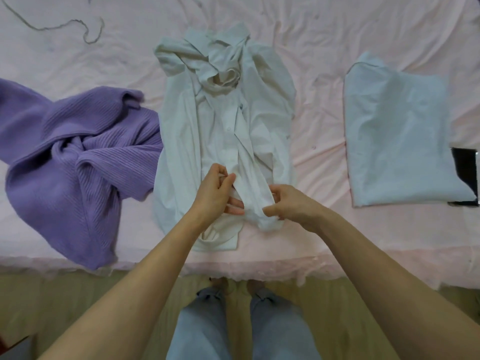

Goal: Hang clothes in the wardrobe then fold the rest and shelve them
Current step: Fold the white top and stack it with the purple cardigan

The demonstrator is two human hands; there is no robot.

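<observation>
A white button-up shirt (223, 118) lies lengthwise on the pink bed sheet (319, 141), collar at the far end, its sleeves bunched near the collar. My left hand (215, 189) pinches the button placket near the shirt's lower front. My right hand (291, 203) grips the other front edge just beside it. A crumpled purple ribbed sweater (78, 162) lies to the left. On the right rests a folded pale blue garment (400, 149).
A black flat object (465, 165) pokes out from under the folded garment at the right edge. A thin grey cord (65, 24) curls on the sheet at the far left. The bed's near edge runs above the tan floor (65, 302) and my legs.
</observation>
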